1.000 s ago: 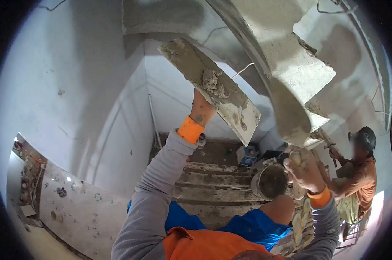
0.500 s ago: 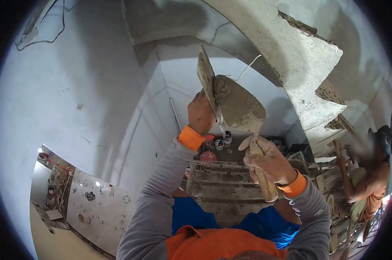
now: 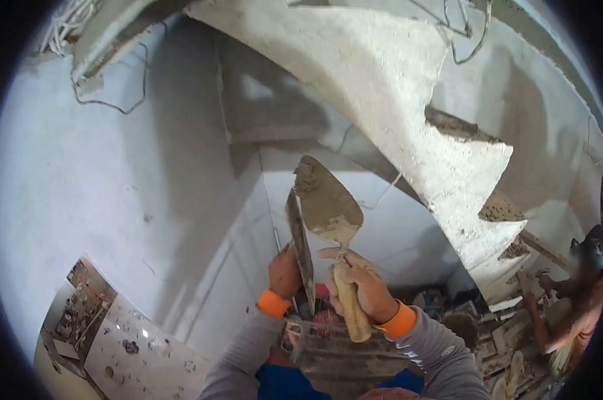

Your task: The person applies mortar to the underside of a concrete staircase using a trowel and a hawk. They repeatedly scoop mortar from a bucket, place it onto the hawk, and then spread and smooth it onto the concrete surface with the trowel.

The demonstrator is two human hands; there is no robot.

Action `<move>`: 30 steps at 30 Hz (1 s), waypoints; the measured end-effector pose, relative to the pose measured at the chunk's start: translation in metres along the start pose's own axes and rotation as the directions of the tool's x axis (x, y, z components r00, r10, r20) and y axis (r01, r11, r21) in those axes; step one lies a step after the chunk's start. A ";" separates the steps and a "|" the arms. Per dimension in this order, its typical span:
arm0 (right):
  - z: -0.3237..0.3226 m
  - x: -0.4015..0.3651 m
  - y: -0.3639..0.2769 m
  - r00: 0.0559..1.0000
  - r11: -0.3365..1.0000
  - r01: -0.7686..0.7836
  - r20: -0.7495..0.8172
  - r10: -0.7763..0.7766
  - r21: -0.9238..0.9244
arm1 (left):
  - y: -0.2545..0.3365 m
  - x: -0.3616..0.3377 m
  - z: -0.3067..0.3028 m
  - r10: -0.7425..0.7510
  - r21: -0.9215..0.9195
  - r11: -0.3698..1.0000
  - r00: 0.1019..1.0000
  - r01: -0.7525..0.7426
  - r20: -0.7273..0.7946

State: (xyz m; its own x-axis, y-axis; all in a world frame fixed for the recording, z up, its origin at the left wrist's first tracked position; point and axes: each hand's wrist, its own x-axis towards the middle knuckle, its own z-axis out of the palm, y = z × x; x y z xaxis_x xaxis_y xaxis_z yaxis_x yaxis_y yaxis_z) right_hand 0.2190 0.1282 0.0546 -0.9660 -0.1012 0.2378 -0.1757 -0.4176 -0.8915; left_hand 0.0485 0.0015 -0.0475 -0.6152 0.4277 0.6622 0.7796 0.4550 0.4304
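Observation:
A trowel (image 3: 328, 203) with grey mortar on its blade points upward near the middle of the view. Its wooden handle is gripped by my right hand (image 3: 365, 287), with one finger stretched along the neck. Just left of it, my left hand (image 3: 285, 272) is closed on a flat board (image 3: 300, 247), seen nearly edge-on and held upright. The grip on the board's far side is partly hidden. The trowel blade's left edge is close beside the board's top; whether they touch is unclear.
A stepped concrete stair edge (image 3: 415, 113) slopes from the top to the lower right. Wooden planks (image 3: 345, 350) lie below my hands. Another person (image 3: 575, 313) is at the far right near loose timber. A pale wall (image 3: 81, 187) fills the left.
Both hands, the trowel and the board have moved lower and left in view. The board now stands more upright, and more of the stair edge shows as the view has shifted.

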 end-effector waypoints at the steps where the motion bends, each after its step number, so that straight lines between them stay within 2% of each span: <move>1: 0.011 0.009 -0.002 0.999 0.999 0.031 0.021 -0.031 0.011 | -0.010 -0.009 -0.002 0.014 -0.039 0.999 1.000 -0.014 0.006; 3: 0.034 0.026 -0.010 0.989 0.990 0.141 0.044 -0.140 -0.007 | -0.022 -0.020 -0.009 0.032 -0.121 0.992 0.999 -0.028 0.027; 5: 0.061 0.042 -0.023 0.966 0.966 0.257 0.046 -0.255 -0.035 | -0.005 -0.023 -0.021 -0.007 -0.393 0.919 0.996 -0.027 -0.084; 6: 0.074 0.050 -0.027 0.936 0.938 0.345 0.062 -0.346 0.015 | -0.004 -0.026 -0.019 -0.124 -0.615 0.786 0.990 0.057 -0.066; 7: 0.087 0.058 -0.034 0.905 0.907 0.420 0.052 -0.422 0.037 | -0.004 -0.030 -0.018 -0.239 -0.799 0.592 0.970 0.107 -0.048; 8: 0.099 0.066 -0.042 0.868 0.868 0.493 0.039 -0.495 0.059 | -0.022 -0.041 -0.003 -0.389 -0.954 0.225 0.916 0.201 0.101; 11: 0.130 0.086 -0.080 0.736 0.733 0.677 -0.046 -0.676 0.061 | -0.076 -0.078 0.027 -0.357 -0.879 0.375 0.921 0.295 0.157; 13: 0.141 0.114 -0.103 0.627 0.642 0.767 -0.227 -0.745 0.015 | -0.102 -0.090 0.050 -0.297 -0.770 0.593 0.953 0.236 0.064; 14: 0.141 0.130 -0.116 0.562 0.569 0.821 -0.235 -0.793 0.043 | -0.089 -0.089 0.049 -0.352 -0.885 0.429 0.936 0.182 0.022; 16: 0.142 0.164 -0.147 0.447 0.445 0.892 -0.304 -0.841 0.080 | -0.139 -0.099 0.085 -0.298 -0.723 0.657 0.954 0.216 0.014; 17: 0.143 0.179 -0.162 0.403 0.401 0.912 -0.363 -0.840 0.084 | -0.141 -0.099 0.083 -0.240 -0.607 0.770 0.971 0.196 0.008; 18: 0.142 0.194 -0.175 0.374 0.363 0.926 -0.357 -0.856 0.101 | -0.142 -0.098 0.080 -0.182 -0.477 0.864 0.983 0.161 0.002; 20: 0.140 0.218 -0.195 0.320 0.292 0.947 -0.348 -0.881 0.133 | -0.092 -0.090 0.030 -0.009 -0.149 0.989 1.000 0.013 0.025; 23: 0.145 0.238 -0.212 0.292 0.239 0.953 -0.346 -0.892 0.187 | -0.114 -0.097 0.047 -0.106 -0.300 0.946 0.991 0.127 0.085; 25: 0.147 0.248 -0.220 0.269 0.225 0.961 -0.357 -0.895 0.160 | -0.123 -0.098 0.059 -0.194 -0.484 0.849 0.977 0.212 0.086; 27: 0.151 0.250 -0.224 0.241 0.214 0.970 -0.371 -0.897 0.113 | -0.131 -0.099 0.065 -0.184 -0.501 0.843 0.980 0.194 0.069; 29: 0.156 0.252 -0.228 0.209 0.208 0.977 -0.384 -0.900 0.045 | -0.140 -0.102 0.066 -0.070 -0.353 0.932 0.997 0.077 0.035; 30: 0.154 0.261 -0.232 0.168 0.178 0.984 -0.385 -0.907 0.008 | -0.137 -0.102 0.061 -0.091 -0.349 0.932 0.995 0.100 0.043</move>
State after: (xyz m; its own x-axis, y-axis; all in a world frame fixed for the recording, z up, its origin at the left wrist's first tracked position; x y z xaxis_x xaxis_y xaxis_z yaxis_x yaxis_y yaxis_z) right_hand 0.0373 0.0597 0.3833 -0.0754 0.7098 0.7003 -0.9803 -0.1813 0.0782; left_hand -0.0023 -0.0565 -0.2119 -0.6883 0.4172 0.5934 0.7054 0.1940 0.6818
